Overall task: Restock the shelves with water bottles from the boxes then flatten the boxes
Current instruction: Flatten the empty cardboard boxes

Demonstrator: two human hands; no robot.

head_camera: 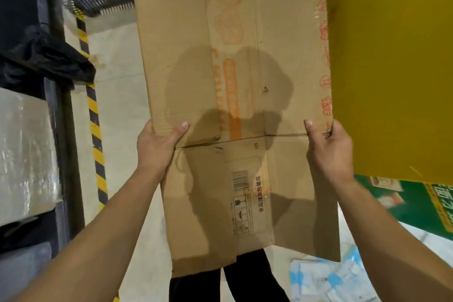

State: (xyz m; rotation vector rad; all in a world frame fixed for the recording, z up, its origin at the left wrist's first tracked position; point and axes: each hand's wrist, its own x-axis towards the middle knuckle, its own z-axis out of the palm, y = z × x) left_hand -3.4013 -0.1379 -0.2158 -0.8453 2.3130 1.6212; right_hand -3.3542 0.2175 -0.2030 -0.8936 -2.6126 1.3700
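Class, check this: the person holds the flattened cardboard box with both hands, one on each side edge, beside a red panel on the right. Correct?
Not quite. The head view shows the panel is yellow, not red. The rest holds: left hand and right hand grip the flattened cardboard box by its side edges.

Flattened box (220, 81) between both hands (157, 144)

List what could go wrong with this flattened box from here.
1. The left hand and right hand pinch the box only at its side edges, so the flat sheet may sag or slip.
2. The box blocks the view of the floor; packs lie near the feet, a possible trip.
3. The box's right edge sits against a yellow panel and may snag.
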